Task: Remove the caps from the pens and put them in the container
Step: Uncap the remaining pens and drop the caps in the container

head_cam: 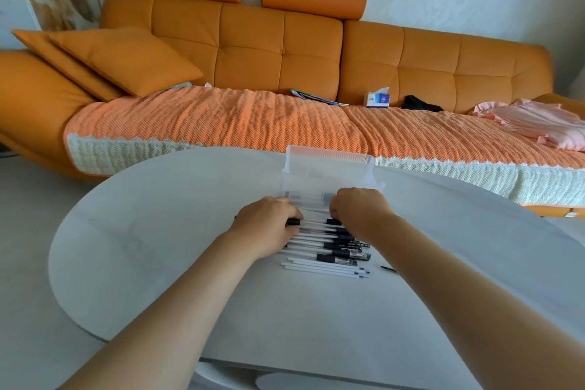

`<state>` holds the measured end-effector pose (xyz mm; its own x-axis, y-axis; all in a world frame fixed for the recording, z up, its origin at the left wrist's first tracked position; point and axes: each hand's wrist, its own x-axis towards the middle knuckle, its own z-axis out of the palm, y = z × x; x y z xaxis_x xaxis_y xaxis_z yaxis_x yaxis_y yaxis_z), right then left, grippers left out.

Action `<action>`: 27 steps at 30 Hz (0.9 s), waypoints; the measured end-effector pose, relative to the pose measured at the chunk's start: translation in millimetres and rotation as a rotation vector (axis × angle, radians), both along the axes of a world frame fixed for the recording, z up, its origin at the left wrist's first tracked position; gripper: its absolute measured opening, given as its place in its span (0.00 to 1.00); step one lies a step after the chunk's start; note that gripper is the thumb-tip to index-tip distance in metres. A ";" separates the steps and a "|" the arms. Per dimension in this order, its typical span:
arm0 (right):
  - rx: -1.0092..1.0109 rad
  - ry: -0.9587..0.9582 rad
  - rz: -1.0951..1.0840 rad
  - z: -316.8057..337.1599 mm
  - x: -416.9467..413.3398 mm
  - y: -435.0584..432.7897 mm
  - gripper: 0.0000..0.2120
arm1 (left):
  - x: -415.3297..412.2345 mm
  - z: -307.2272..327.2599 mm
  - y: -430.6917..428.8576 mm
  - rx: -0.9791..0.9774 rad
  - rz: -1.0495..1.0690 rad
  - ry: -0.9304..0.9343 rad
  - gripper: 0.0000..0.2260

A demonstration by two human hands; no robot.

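A row of several white pens (319,250) with black caps and grips lies side by side on the white table (158,231), just in front of a clear plastic container (329,174) with its lid standing open. My left hand (269,225) is curled over the left ends of the pens, its fingers around a black pen end. My right hand (357,209) is curled over the far right part of the row, gripping a black pen part. What exactly each hand pinches is hidden under the fingers.
A small black piece (388,269) lies loose on the table to the right of the pens. Behind the table runs an orange sofa (247,51) with a blanket, cushions, a tissue box (378,99) and pink cloth (544,127).
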<state>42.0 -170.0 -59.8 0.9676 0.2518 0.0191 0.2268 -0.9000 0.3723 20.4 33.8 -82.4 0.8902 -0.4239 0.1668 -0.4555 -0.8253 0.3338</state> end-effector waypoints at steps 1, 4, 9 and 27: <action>0.004 0.006 -0.017 0.0 1.6 -1.0 0.11 | -0.5 0.2 0.5 -0.005 -0.003 0.001 0.11; 0.027 0.035 -0.057 2.5 3.6 -3.3 0.13 | -1.7 0.2 1.1 -0.008 -0.017 0.000 0.11; -0.009 0.038 -0.059 3.7 4.1 -1.8 0.11 | -2.9 1.2 0.5 -0.012 -0.014 0.004 0.10; 0.416 -0.076 0.066 14.0 -44.7 -30.5 0.10 | -10.3 16.1 -18.8 -0.116 0.008 -0.347 0.14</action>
<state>-2.7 -200.5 -45.8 0.9416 0.2690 0.2027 0.2749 -0.9615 -0.0012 10.0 15.0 -66.3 0.7756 -0.3777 0.5057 -0.5515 -0.7952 0.2519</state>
